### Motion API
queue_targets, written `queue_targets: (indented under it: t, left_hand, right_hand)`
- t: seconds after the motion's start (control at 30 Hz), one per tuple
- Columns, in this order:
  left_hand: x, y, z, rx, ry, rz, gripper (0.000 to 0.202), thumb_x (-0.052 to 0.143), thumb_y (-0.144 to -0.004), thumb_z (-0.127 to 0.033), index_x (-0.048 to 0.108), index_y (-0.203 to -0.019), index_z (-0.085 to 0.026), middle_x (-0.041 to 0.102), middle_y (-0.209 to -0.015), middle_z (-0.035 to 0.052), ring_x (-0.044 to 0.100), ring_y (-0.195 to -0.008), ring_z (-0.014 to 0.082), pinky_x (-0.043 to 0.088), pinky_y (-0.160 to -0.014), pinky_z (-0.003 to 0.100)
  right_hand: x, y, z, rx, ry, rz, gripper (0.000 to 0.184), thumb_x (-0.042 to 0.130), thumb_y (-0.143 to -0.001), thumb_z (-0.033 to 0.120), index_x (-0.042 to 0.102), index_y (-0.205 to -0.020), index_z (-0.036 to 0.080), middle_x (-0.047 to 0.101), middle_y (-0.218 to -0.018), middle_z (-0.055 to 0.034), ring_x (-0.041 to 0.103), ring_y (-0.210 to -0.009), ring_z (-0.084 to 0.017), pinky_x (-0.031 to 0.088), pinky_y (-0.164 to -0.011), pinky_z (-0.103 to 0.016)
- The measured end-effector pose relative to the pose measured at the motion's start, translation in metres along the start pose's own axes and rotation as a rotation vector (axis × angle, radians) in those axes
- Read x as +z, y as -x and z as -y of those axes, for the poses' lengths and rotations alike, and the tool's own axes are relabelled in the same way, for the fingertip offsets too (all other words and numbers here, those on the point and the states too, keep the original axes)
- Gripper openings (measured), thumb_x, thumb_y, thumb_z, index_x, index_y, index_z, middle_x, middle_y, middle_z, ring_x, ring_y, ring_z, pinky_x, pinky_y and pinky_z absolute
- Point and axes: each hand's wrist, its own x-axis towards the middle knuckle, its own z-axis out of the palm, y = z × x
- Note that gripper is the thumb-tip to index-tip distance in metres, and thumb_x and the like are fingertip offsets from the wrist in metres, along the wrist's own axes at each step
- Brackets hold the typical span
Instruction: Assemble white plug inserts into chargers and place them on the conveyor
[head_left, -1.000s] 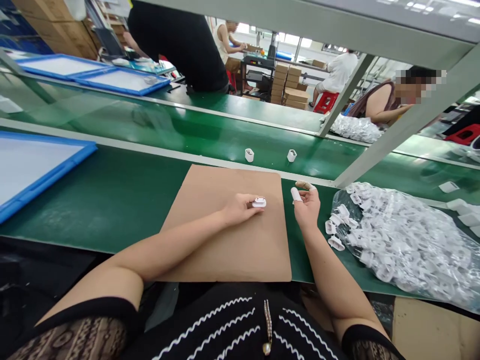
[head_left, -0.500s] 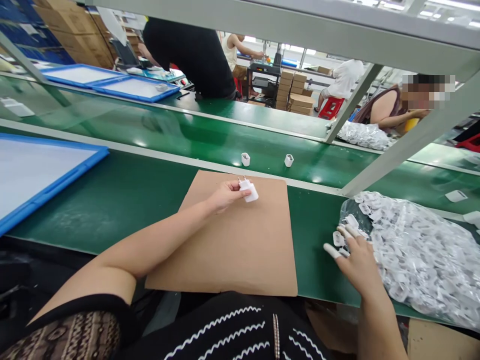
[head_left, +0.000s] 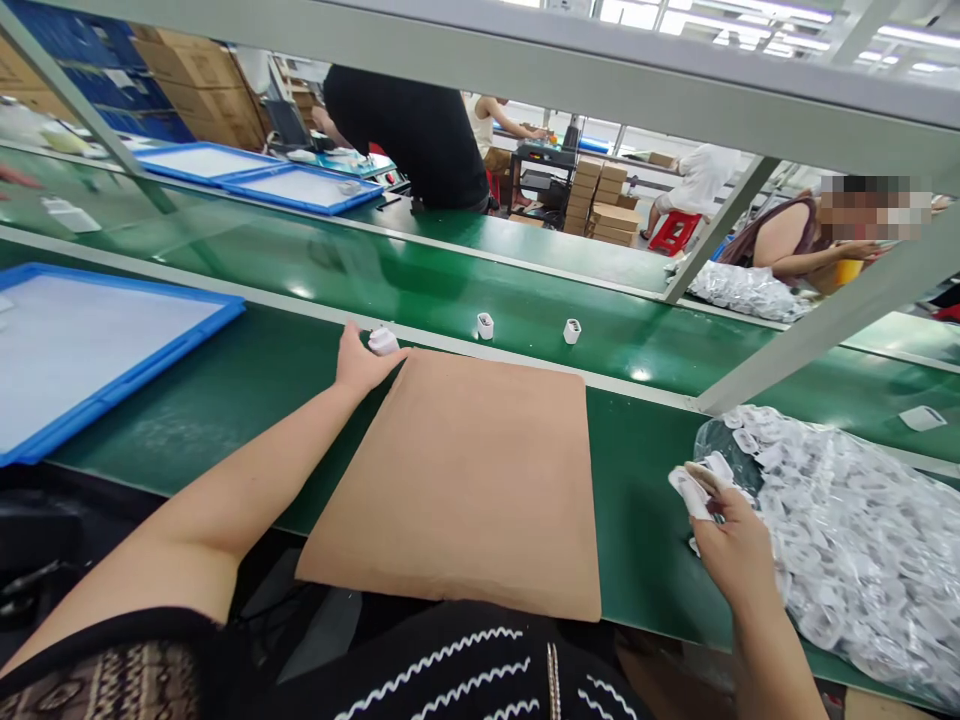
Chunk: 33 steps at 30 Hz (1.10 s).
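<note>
My left hand (head_left: pixel 358 362) reaches forward to the edge of the green conveyor belt (head_left: pixel 450 290), fingers closed on a small white charger plug (head_left: pixel 383 342). Two more white plugs (head_left: pixel 485 325) (head_left: pixel 571 331) stand upright on the belt to its right. My right hand (head_left: pixel 727 540) is at the near edge of a big pile of white plugs in clear wrapping (head_left: pixel 840 530), fingers closed on a wrapped white plug (head_left: pixel 691 492). Between my arms a brown cardboard sheet (head_left: pixel 465 470) lies flat on the green table.
A blue-rimmed tray (head_left: pixel 90 345) lies at the left. A slanted grey frame post (head_left: pixel 817 320) crosses at the right, a grey beam overhead. Other people work across the belt beside blue trays (head_left: pixel 300 188), stacked cartons (head_left: pixel 600 200) and another bag of plugs (head_left: pixel 739 285).
My left hand carried the white plug from the cardboard forward and left to the belt's edge. My right hand dropped to the pile and closed on a wrapped plug.
</note>
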Motion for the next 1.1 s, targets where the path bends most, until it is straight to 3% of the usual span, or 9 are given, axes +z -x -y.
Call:
queue_targets:
  t: [0.1,0.17,0.23,0.37,0.47,0.57,0.67,0.9,1.1]
  left_hand:
    - [0.007,0.004,-0.032,0.276,-0.033,-0.156,0.107,0.082,-0.072,-0.046,0.029,-0.156,-0.008,0.022,-0.168,0.0234,0.014,-0.158,0.0417,0.013,-0.131,0.056]
    - [0.025,-0.002,-0.058,0.507,-0.047,-0.034,0.097,0.077,-0.078,-0.039,0.028,-0.159,-0.014,0.020,-0.171,0.0171,0.011,-0.160,0.0373,0.009,-0.132,0.052]
    - [0.050,-0.013,-0.082,0.613,-0.070,0.197,0.093,0.073,-0.079,-0.030,0.029,-0.160,-0.016,0.023,-0.171,0.0142,0.013,-0.160,0.0360,0.011,-0.132,0.050]
    - [0.096,-0.036,-0.111,0.502,-0.125,0.503,0.079,0.071,-0.074,-0.015,0.049,-0.150,-0.014,0.036,-0.165,0.0159,0.029,-0.154,0.0371,0.025,-0.128,0.047]
    - [0.109,-0.045,-0.115,0.445,-0.120,0.537,0.047,0.070,-0.077,-0.016,0.067,-0.124,-0.015,0.055,-0.144,0.0169,0.057,-0.128,0.0330,0.044,-0.114,0.045]
    - [0.106,-0.037,-0.117,0.418,-0.113,0.489,0.035,0.070,-0.083,-0.029,0.068,-0.115,-0.015,0.055,-0.136,0.0175,0.063,-0.113,0.0312,0.048,-0.106,0.047]
    - [0.092,0.001,-0.124,0.518,-0.021,0.490,0.035,0.071,-0.086,-0.043,0.069,-0.111,-0.020,0.061,-0.123,0.0108,0.064,-0.107,0.0275,0.051,-0.099,0.040]
    - [0.049,0.153,-0.141,0.809,0.220,0.760,0.030,0.071,-0.089,-0.049,0.070,-0.103,-0.023,0.073,-0.107,0.0059,0.067,-0.102,0.0248,0.051,-0.087,0.035]
    - [0.045,0.193,-0.130,0.651,0.385,0.879,0.054,0.087,-0.075,-0.049,0.068,-0.117,-0.021,0.074,-0.104,0.0058,0.066,-0.094,0.0233,0.053,-0.085,0.036]
  right_hand:
    - [0.020,-0.013,0.035,-0.032,-0.258,0.211,0.044,0.054,-0.091,0.055,0.071,-0.117,0.024,0.076,-0.111,-0.0093,0.070,-0.100,-0.026,0.053,-0.090,-0.041]
    - [0.045,-0.022,0.061,-0.058,-0.423,0.366,0.041,0.053,-0.093,0.052,0.068,-0.119,0.024,0.075,-0.113,-0.0087,0.071,-0.104,-0.024,0.055,-0.091,-0.040]
    - [0.074,-0.030,0.084,-0.006,-0.570,0.553,0.043,0.056,-0.092,0.054,0.063,-0.121,0.024,0.076,-0.099,-0.0066,0.072,-0.082,-0.021,0.057,-0.074,-0.035]
    - [0.122,-0.036,0.107,0.212,-0.764,0.705,0.048,0.072,-0.080,0.059,0.059,-0.107,0.022,0.072,-0.075,-0.0008,0.055,-0.050,-0.012,0.039,-0.046,-0.024]
    - [0.131,-0.035,0.102,0.318,-0.954,0.682,0.051,0.083,-0.071,0.060,0.063,-0.095,0.020,0.074,-0.079,-0.0035,0.053,-0.055,-0.010,0.037,-0.049,-0.023]
    - [0.123,-0.036,0.091,0.353,-1.110,0.697,0.054,0.093,-0.063,0.051,0.071,-0.101,0.019,0.076,-0.090,-0.0055,0.058,-0.064,-0.012,0.045,-0.059,-0.025]
    - [0.113,-0.041,0.085,0.381,-1.196,0.670,0.055,0.097,-0.060,0.043,0.076,-0.106,0.022,0.077,-0.098,-0.0043,0.063,-0.076,-0.014,0.049,-0.068,-0.026]
    - [0.116,-0.048,0.083,0.320,-1.153,0.586,0.051,0.096,-0.060,0.043,0.077,-0.103,0.025,0.076,-0.100,-0.0032,0.065,-0.082,-0.016,0.051,-0.073,-0.030]
    - [0.110,-0.034,0.092,-0.088,-0.758,0.378,0.032,0.082,-0.080,0.043,0.077,-0.105,0.025,0.070,-0.101,-0.0053,0.066,-0.092,-0.021,0.054,-0.088,-0.038]
